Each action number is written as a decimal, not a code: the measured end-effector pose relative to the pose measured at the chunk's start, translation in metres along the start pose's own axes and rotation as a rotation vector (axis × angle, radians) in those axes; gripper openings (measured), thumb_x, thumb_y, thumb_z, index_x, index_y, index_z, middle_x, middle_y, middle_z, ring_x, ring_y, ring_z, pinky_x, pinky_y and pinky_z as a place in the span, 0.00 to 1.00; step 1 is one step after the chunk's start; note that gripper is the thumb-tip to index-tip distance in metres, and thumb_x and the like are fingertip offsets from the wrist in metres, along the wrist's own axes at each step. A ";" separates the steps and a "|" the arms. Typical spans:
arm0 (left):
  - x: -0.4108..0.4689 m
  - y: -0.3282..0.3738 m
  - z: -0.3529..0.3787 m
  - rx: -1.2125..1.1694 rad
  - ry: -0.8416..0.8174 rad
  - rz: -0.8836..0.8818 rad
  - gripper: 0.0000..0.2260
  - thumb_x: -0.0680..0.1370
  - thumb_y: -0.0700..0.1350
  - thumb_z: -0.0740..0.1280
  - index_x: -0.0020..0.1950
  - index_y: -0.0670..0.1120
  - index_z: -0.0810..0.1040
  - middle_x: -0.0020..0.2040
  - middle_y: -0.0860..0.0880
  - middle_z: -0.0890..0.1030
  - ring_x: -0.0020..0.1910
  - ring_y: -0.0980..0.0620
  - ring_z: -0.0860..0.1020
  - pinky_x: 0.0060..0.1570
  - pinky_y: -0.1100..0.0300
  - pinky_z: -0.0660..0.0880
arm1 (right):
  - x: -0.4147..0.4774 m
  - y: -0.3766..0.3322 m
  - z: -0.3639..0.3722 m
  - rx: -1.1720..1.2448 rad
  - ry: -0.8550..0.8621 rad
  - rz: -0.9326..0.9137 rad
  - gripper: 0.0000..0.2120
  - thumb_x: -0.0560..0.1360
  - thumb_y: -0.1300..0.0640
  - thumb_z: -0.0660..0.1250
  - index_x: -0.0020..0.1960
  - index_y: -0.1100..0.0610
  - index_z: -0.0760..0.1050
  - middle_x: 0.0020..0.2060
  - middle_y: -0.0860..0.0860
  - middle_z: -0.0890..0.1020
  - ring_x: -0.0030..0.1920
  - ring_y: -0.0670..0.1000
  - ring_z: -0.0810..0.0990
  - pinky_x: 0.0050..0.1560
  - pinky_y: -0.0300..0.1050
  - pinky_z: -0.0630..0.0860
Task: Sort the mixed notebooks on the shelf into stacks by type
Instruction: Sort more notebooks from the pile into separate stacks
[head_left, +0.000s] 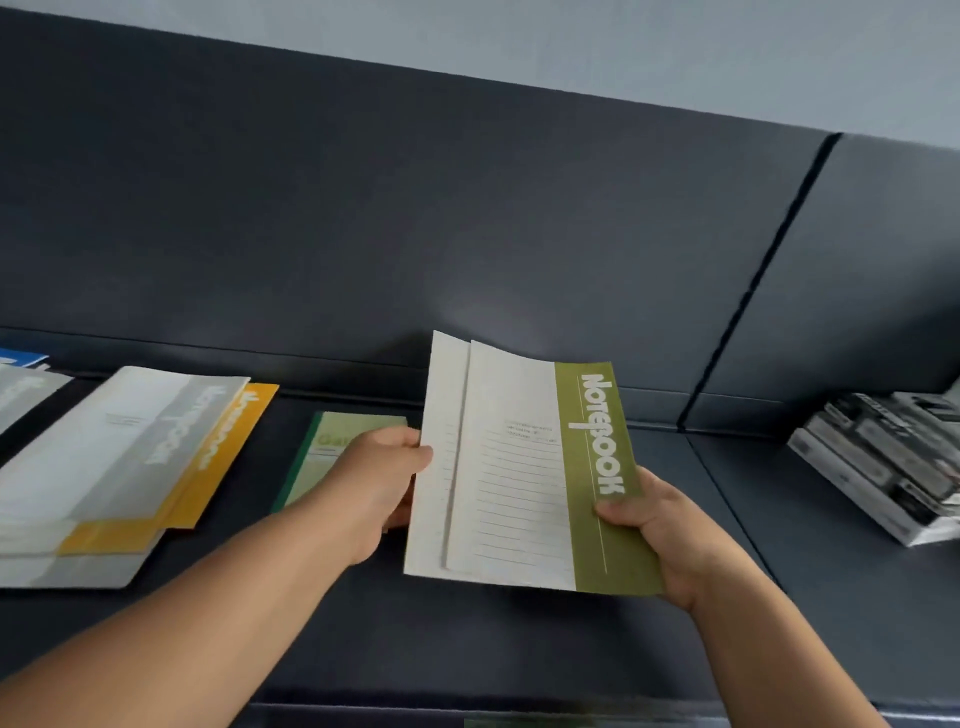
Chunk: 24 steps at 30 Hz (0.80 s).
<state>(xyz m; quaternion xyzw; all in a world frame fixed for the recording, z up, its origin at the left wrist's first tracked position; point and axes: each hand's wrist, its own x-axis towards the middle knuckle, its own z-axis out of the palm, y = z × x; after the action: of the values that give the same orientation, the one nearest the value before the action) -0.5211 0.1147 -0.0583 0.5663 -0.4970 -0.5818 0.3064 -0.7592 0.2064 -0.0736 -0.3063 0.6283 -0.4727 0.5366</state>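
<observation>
Olive notebook (519, 467) is held clear of the shelf (467, 639), between the two hands. Left hand (379, 488) pinches its left edge, thumb on the front face and fingers behind. Right hand (665, 535) pinches the lower right corner, thumb on the olive band. The long axis runs away from the person, with the top edge tipped towards the back wall and the cover facing the camera. The cover is pale and ruled, with an olive strip down the right side carrying "Notebook" in white, read sideways. A second pale layer shows behind its left edge; cannot tell whether that is a folded-back cover or a separate book. Candidate destinations both lie on the left-hand side. A green-covered notebook (332, 447) lies flat on the shelf just behind the left hand, partly hidden by it. Further left of that hand is a fanned stack of grey notebooks (119, 457) over a yellow notebook (228, 457), printed in the same style. Judgement: the left hand is nearer to both piles, so the set-down likely goes leftward. A black-and-white stack (883, 457) sits well apart, right of the right hand.
</observation>
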 end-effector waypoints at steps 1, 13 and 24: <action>0.001 0.001 0.008 0.015 0.004 -0.002 0.07 0.81 0.40 0.61 0.48 0.45 0.79 0.45 0.45 0.85 0.45 0.45 0.82 0.37 0.55 0.76 | -0.002 0.001 -0.011 -0.012 0.043 0.012 0.14 0.79 0.66 0.61 0.59 0.51 0.77 0.49 0.56 0.86 0.48 0.61 0.85 0.47 0.59 0.81; 0.000 -0.007 0.072 0.285 -0.037 -0.043 0.07 0.79 0.38 0.60 0.48 0.41 0.78 0.46 0.44 0.81 0.41 0.48 0.76 0.38 0.60 0.68 | -0.026 -0.007 -0.073 -0.274 0.264 0.074 0.13 0.76 0.66 0.68 0.55 0.51 0.75 0.43 0.54 0.87 0.43 0.58 0.86 0.44 0.52 0.81; -0.011 -0.012 0.082 1.233 -0.123 0.240 0.28 0.78 0.61 0.57 0.74 0.49 0.58 0.76 0.49 0.59 0.74 0.45 0.57 0.66 0.50 0.61 | -0.009 0.001 -0.020 -1.179 0.383 0.012 0.38 0.76 0.52 0.66 0.79 0.48 0.48 0.79 0.50 0.47 0.78 0.58 0.48 0.74 0.61 0.54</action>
<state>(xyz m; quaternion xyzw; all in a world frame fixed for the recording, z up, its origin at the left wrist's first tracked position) -0.5960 0.1477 -0.0769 0.5447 -0.8177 -0.1814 -0.0424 -0.7758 0.2204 -0.0712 -0.4576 0.8705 -0.0895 0.1574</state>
